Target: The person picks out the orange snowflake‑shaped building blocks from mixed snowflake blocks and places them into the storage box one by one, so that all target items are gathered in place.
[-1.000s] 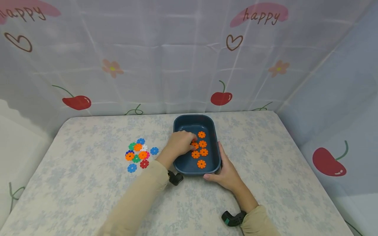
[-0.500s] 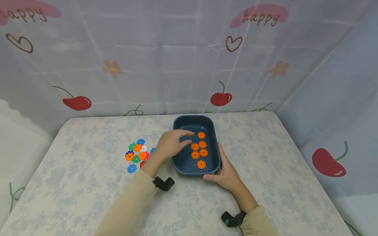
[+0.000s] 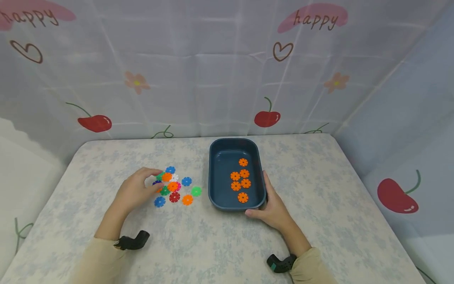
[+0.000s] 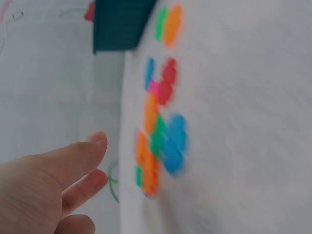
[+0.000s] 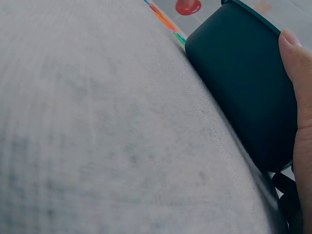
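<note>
My left hand (image 3: 136, 189) hovers at the left side of a loose group of flower-shaped plastic discs, thumb and forefinger apart. Nothing sits between its fingers in the left wrist view, where the hand (image 4: 53, 180) is above the table. An orange disc (image 3: 172, 186) lies among blue, green, red, pink and white ones, some overlapping. My right hand (image 3: 273, 207) grips the near right corner of a dark blue tray (image 3: 221, 165), its thumb at the front rim and fingers along the side. Inside the tray lie several orange discs (image 3: 242, 197), flat on the bottom.
A light green disc (image 3: 196, 191) and an orange disc (image 3: 187, 200) lie between the group and the tray. Behind the patterned table (image 3: 319, 177) hangs a printed curtain (image 3: 213, 79). A black wrist camera (image 3: 133, 240) sticks out from the left wrist.
My left hand has left the tray, its fingers parted, and moved left to the loose discs. The green and orange discs near the tray have come into view. My right hand stays put.
</note>
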Demonstrator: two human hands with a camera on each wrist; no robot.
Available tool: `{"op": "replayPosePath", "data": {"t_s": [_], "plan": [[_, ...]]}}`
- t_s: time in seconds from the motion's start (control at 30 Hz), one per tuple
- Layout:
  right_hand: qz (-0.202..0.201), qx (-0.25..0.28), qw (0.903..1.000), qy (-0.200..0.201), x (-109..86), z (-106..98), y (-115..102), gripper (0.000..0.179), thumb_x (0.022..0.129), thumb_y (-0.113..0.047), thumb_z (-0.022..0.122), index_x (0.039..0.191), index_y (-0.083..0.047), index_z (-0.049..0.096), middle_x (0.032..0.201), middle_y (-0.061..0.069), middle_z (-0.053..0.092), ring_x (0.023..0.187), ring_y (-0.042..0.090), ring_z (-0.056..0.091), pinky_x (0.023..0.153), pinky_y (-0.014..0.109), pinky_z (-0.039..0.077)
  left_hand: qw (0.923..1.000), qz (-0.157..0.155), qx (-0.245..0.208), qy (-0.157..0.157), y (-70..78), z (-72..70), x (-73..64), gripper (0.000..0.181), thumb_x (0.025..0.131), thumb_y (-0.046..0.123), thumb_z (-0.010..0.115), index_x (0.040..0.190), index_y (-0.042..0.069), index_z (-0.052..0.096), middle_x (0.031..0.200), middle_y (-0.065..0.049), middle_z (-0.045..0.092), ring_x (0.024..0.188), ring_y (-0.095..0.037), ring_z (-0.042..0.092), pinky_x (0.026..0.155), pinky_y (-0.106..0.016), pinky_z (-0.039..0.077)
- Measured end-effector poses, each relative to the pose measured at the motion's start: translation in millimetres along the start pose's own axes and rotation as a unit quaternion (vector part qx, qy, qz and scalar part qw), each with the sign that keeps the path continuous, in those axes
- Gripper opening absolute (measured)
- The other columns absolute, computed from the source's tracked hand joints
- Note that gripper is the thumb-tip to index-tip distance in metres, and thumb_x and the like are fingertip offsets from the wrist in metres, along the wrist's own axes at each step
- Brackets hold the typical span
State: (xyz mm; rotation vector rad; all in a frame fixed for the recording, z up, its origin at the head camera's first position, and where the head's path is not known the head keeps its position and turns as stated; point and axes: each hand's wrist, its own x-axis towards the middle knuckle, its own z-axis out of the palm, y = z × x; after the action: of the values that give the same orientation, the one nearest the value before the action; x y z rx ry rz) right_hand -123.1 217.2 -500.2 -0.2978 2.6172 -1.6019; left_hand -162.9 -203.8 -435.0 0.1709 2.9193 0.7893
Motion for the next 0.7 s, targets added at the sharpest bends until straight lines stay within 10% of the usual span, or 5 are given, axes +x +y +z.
{"op": "replayPosePath", "data": {"t_s": [0.27, 0.7], "plan": [[-0.014, -0.005, 0.9999, 0.000, 0.0, -2, 1, 0.137, 0.066, -0.029, 0.094, 0.160, -0.029, -0.006, 0.168, -0.004, 0.005, 0.154, 0.030, 0.013, 0.119, 0.063, 0.020, 0.9999, -0.011, 0.013, -0.002, -41.1, 17.4, -19.8, 0.056, 0.091, 0.047, 0.069, 0.134, 0.013, 0.061, 0.133, -0.014, 0.057, 0.126, -0.041, 0.051, 0.100, -0.065, 0.040], [-0.015, 0.004, 0.9999, 0.000, -0.5, -1, 2, 0.136, 0.066, -0.027, 0.094, 0.160, -0.032, -0.005, 0.168, -0.006, 0.006, 0.155, 0.028, 0.013, 0.119, 0.062, 0.019, 0.9998, 0.004, 0.012, 0.016, -27.0, 29.4, -8.1, 0.045, 0.091, 0.033, 0.072, 0.129, 0.010, 0.063, 0.126, -0.015, 0.058, 0.116, -0.038, 0.057, 0.095, -0.060, 0.046]]}}
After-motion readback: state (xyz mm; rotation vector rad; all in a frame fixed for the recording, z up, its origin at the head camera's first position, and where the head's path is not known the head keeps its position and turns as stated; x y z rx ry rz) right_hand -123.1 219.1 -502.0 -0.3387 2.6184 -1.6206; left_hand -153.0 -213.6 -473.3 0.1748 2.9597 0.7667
